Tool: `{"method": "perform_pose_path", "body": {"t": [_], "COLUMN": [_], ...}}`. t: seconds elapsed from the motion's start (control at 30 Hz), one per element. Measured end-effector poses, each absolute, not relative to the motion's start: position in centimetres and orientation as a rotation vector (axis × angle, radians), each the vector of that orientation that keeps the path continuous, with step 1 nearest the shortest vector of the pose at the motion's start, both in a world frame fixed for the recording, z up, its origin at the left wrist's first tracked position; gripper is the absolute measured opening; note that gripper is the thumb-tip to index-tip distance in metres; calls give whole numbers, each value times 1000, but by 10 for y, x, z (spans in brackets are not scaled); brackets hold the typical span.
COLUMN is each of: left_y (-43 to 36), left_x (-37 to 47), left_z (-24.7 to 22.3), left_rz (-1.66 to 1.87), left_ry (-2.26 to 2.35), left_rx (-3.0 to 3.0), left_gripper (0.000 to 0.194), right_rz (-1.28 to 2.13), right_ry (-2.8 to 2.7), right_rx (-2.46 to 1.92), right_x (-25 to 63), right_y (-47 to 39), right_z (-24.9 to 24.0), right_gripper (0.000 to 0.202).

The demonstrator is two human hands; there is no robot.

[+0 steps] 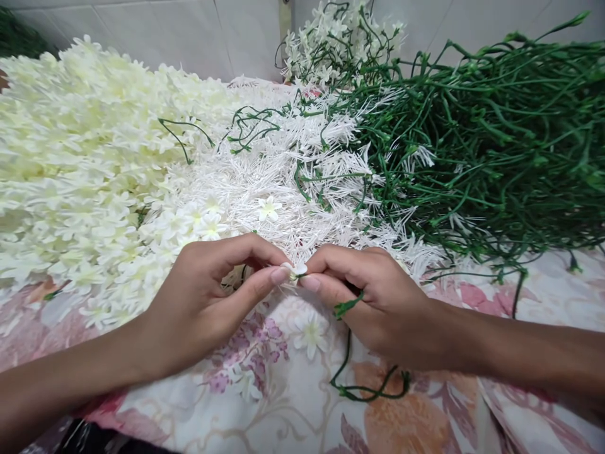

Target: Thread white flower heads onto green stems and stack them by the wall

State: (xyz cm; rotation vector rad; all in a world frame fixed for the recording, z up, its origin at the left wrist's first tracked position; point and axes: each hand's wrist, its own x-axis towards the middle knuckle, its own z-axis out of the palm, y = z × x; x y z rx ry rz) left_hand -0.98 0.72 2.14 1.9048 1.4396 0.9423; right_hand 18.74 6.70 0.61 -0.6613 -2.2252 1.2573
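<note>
My left hand pinches a small white artificial flower between thumb and forefinger, just above the cloth. From the other side, my right hand closes its thumb and forefinger on a green plastic stem, whose tip meets the flower. The stem's lower branches dangle below my right palm. Exactly how flower and stem join is hidden by the fingertips. A single loose flower rests on the heap of thin white stamens beyond my hands.
White and yellow flower heads are piled at the left. A big tangle of green stems fills the right. Stems with flowers on them lie at the back by the tiled wall. A floral cloth lies underneath.
</note>
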Motion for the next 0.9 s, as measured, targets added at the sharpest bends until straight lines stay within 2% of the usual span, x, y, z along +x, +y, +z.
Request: {"method": "perform_pose_path", "body": {"t": [0.37,0.6,0.63,0.73,0.77,0.9], "left_y": [13,7,5,1,1,7], "left_x": [-8,-14,-15,-16,-16,-17], "left_z": [28,25,25,25,24,22], "left_rz": [971,1002,1000,902,867,1004], "left_ry": [1278,1297,1318,1343,1342,1443], "left_rx": [1602,1678,1733,1932,1987,2121], "left_gripper": [12,10,13,45,50,33], "right_rz": [1385,1445,1446,1452,1459,1527], "right_ry": [-2204,-2188,-2193,-2206,-2205,-2130], "right_rx": [-606,-637,-644,-661,-657,-724], "right_x": [188,187,187,187,187,189], "right_y": [70,70,70,69,69,68], "right_z": [6,9,9,8,8,6], "right_gripper": [17,19,19,20,21,20]}}
